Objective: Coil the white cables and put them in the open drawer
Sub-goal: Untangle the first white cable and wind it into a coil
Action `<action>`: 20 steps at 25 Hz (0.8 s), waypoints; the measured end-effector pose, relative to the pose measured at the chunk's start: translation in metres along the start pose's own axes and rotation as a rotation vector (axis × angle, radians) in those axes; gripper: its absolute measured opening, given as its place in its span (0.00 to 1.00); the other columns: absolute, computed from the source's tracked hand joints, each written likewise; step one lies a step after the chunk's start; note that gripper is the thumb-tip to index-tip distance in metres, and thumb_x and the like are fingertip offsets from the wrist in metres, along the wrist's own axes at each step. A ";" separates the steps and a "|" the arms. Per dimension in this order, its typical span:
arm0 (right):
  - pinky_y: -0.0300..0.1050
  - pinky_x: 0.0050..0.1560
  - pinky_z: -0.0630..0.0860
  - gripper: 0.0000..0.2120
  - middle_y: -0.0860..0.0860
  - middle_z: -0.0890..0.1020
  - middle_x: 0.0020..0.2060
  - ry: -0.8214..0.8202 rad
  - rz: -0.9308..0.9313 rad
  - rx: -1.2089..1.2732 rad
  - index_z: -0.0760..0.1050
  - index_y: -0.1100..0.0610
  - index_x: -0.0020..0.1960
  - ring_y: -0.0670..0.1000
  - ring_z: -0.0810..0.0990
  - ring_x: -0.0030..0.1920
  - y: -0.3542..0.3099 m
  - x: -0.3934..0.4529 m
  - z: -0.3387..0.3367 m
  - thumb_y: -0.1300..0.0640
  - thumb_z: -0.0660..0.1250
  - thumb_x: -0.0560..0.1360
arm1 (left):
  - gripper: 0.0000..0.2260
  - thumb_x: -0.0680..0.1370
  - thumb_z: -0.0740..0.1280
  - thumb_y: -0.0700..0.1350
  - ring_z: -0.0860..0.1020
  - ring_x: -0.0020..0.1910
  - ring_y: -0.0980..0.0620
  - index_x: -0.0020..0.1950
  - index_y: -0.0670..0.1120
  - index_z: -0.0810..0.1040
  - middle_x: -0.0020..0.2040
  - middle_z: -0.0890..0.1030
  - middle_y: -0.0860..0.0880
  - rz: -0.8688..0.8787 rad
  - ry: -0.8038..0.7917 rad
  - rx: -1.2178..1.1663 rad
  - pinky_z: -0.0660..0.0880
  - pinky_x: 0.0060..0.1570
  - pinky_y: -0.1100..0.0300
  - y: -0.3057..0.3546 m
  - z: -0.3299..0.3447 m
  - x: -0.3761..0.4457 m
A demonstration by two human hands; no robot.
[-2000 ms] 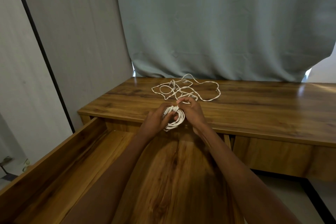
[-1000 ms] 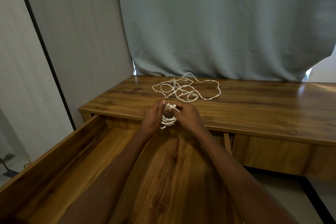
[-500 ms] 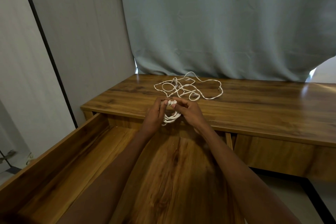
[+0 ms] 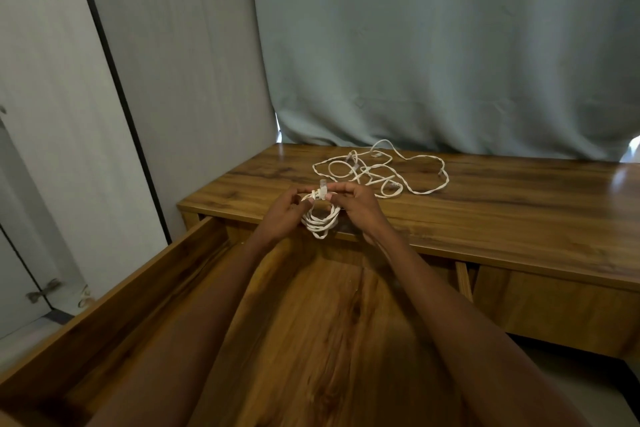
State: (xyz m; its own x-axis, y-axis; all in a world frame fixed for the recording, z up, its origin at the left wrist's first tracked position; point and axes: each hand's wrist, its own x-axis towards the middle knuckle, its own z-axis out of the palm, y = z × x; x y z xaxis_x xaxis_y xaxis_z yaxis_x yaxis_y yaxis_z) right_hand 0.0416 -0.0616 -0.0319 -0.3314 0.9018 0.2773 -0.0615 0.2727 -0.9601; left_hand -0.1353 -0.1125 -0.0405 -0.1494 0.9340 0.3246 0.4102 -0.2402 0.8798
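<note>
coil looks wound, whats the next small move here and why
Probably tuck the plug end through the coiled cable, then lower it into the open drawer. Both hands, left hand and right hand, pinch the coil; the loose cable on the desk remains untouched.

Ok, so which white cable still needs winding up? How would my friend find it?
Start at the wooden desk in front of the grey-green curtain. On its top, near the back and left of the middle, lies the loose white cable, spread out in messy loops. The other cable, the coiled bundle, is a tight ring held by the left hand and right hand.
</note>
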 end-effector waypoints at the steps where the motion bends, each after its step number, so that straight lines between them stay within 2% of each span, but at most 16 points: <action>1: 0.37 0.44 0.81 0.11 0.51 0.87 0.47 -0.022 0.004 0.010 0.82 0.61 0.58 0.43 0.86 0.42 0.000 0.003 0.005 0.65 0.72 0.77 | 0.12 0.81 0.66 0.48 0.83 0.49 0.47 0.64 0.50 0.77 0.52 0.82 0.44 -0.010 0.017 0.038 0.81 0.46 0.53 -0.001 -0.008 0.002; 2: 0.38 0.46 0.82 0.11 0.52 0.87 0.49 -0.041 0.008 0.016 0.82 0.61 0.59 0.44 0.86 0.43 0.000 0.007 0.012 0.65 0.72 0.76 | 0.12 0.80 0.67 0.48 0.83 0.47 0.48 0.63 0.50 0.78 0.50 0.83 0.44 -0.028 0.028 0.057 0.81 0.46 0.54 -0.002 -0.016 0.005; 4: 0.38 0.47 0.82 0.12 0.55 0.87 0.51 -0.061 0.009 0.011 0.82 0.62 0.60 0.46 0.86 0.45 0.000 0.015 0.024 0.65 0.73 0.76 | 0.10 0.80 0.68 0.45 0.83 0.41 0.53 0.61 0.47 0.79 0.46 0.84 0.45 -0.080 0.057 0.022 0.80 0.40 0.61 -0.003 -0.028 0.008; 7: 0.39 0.45 0.83 0.13 0.57 0.86 0.52 -0.077 0.043 -0.007 0.80 0.62 0.62 0.48 0.85 0.44 0.001 0.030 0.045 0.63 0.71 0.78 | 0.08 0.79 0.68 0.41 0.82 0.34 0.59 0.58 0.45 0.79 0.42 0.84 0.47 -0.142 0.135 -0.037 0.77 0.33 0.67 -0.010 -0.046 0.015; 11: 0.49 0.50 0.84 0.19 0.55 0.85 0.57 -0.110 0.051 -0.106 0.75 0.54 0.68 0.50 0.87 0.49 0.014 0.049 0.076 0.53 0.72 0.79 | 0.11 0.77 0.71 0.39 0.85 0.43 0.48 0.59 0.40 0.80 0.51 0.85 0.40 -0.271 0.290 -0.226 0.81 0.41 0.56 -0.030 -0.072 0.027; 13: 0.49 0.57 0.82 0.29 0.47 0.80 0.62 -0.167 0.002 -0.230 0.70 0.51 0.74 0.48 0.84 0.56 0.019 0.050 0.089 0.48 0.74 0.76 | 0.10 0.77 0.70 0.38 0.84 0.41 0.48 0.57 0.40 0.80 0.49 0.85 0.41 -0.305 0.363 -0.296 0.81 0.37 0.56 -0.039 -0.082 0.032; 15: 0.48 0.63 0.77 0.37 0.42 0.76 0.63 -0.253 -0.053 -0.331 0.65 0.50 0.78 0.46 0.79 0.62 0.027 0.055 0.105 0.47 0.76 0.74 | 0.09 0.77 0.70 0.38 0.84 0.39 0.49 0.56 0.41 0.79 0.46 0.85 0.43 -0.328 0.433 -0.330 0.80 0.33 0.58 -0.047 -0.093 0.037; 17: 0.48 0.65 0.76 0.39 0.42 0.76 0.66 -0.296 -0.110 -0.470 0.63 0.47 0.78 0.46 0.77 0.64 0.034 0.059 0.116 0.45 0.77 0.72 | 0.08 0.77 0.70 0.40 0.85 0.40 0.49 0.56 0.43 0.79 0.47 0.85 0.44 -0.347 0.462 -0.319 0.80 0.35 0.58 -0.057 -0.098 0.043; 20: 0.51 0.62 0.77 0.38 0.47 0.78 0.69 -0.260 -0.190 -0.722 0.62 0.45 0.77 0.51 0.78 0.66 0.049 0.077 0.136 0.38 0.72 0.72 | 0.10 0.77 0.70 0.41 0.85 0.43 0.48 0.58 0.43 0.79 0.49 0.85 0.43 -0.348 0.456 -0.241 0.83 0.42 0.53 -0.073 -0.112 0.055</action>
State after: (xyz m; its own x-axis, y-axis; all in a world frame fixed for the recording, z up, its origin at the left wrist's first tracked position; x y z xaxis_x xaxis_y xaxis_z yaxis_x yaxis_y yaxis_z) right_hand -0.1148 -0.0242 -0.0622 -0.5915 0.7348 0.3319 0.4576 0.6448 -0.6122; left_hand -0.2738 -0.0731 -0.0481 -0.6288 0.7741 0.0735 0.0618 -0.0445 0.9971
